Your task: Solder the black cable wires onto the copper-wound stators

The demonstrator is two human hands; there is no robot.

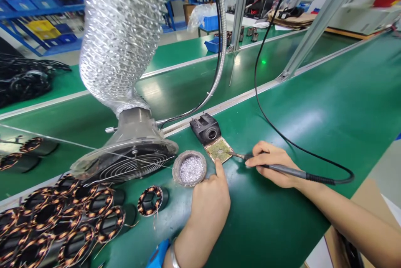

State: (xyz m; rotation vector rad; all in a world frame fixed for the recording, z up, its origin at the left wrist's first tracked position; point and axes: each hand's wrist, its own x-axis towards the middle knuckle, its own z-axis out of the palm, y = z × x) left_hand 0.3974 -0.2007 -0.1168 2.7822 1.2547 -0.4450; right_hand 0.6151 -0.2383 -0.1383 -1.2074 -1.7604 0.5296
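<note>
In my right hand [275, 164] is a soldering iron [286, 170], gripped like a pen. Its tip reaches the right edge of a yellowish cleaning sponge [219, 149] in the tray of a black soldering iron stand [206, 129]. The index finger of my left hand [211, 199] stretches out to the front edge of that tray; the other fingers are mostly hidden, and I see nothing held. Just left of this hand stands a round bowl [176, 172] with shiny silvery grains. A single wound motor stator [151, 201] sits farther left.
Many copper-wound stators [46, 213] crowd the lower left. Above them hangs a fume extractor hood [131, 146] with a wire grille and a silver duct [122, 29]. The iron's black cable [257, 80] loops across the green bench [313, 121]. A metal post [326, 13] rises behind.
</note>
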